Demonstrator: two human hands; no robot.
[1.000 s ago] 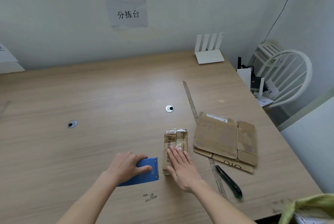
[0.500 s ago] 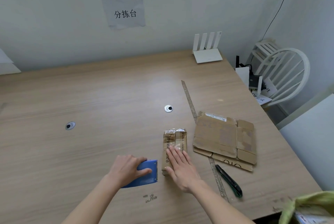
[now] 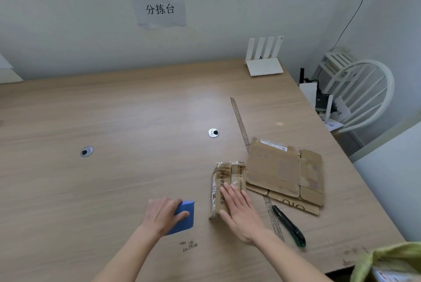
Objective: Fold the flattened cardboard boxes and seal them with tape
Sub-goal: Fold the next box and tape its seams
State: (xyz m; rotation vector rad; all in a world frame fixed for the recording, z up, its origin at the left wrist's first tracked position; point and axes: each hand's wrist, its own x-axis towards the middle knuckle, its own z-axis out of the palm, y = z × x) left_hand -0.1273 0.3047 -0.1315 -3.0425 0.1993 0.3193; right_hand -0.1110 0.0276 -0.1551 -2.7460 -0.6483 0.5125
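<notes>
The right hand (image 3: 241, 214) presses flat, fingers straight, on the taped box (image 3: 227, 181). The left hand (image 3: 163, 215) grips a blue scraper (image 3: 185, 218).

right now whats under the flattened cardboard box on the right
A metal ruler runs under the flattened cardboard box, showing beyond its far edge and again near its front edge, beside the utility knife. A second flat cardboard piece pokes out below. The ruler's middle is covered.
</notes>
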